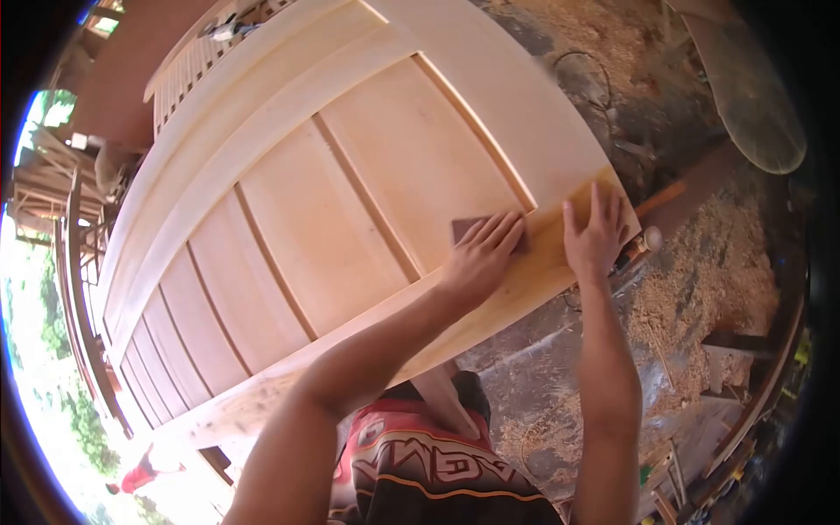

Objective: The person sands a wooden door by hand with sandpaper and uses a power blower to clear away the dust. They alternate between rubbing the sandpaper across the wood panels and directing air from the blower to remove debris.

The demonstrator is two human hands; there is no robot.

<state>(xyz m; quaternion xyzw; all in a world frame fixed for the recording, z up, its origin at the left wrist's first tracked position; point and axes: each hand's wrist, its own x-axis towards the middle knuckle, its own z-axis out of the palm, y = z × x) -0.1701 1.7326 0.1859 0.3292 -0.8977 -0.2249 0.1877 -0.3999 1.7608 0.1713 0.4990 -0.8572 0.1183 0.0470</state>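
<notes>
A large pale wooden door (376, 210) with raised strips between its panels lies flat in front of me. My left hand (484, 254) presses a brown piece of sandpaper (469, 229) against the door, near the panel's lower right corner. Its fingers are together on top of the sheet and hide most of it. To the right, my right hand (595, 234) rests on the door's end corner, fingers spread and holding nothing. The wood around it is more yellow than the rest of the frame.
Wood shavings (700, 271) cover the floor on the right. A power tool (229, 31) sits beyond the door's far side, by a slatted wooden piece (179, 87). At lower left, a person in red (140, 475) is outside in bright light. Timber offcuts (739, 346) lie at right.
</notes>
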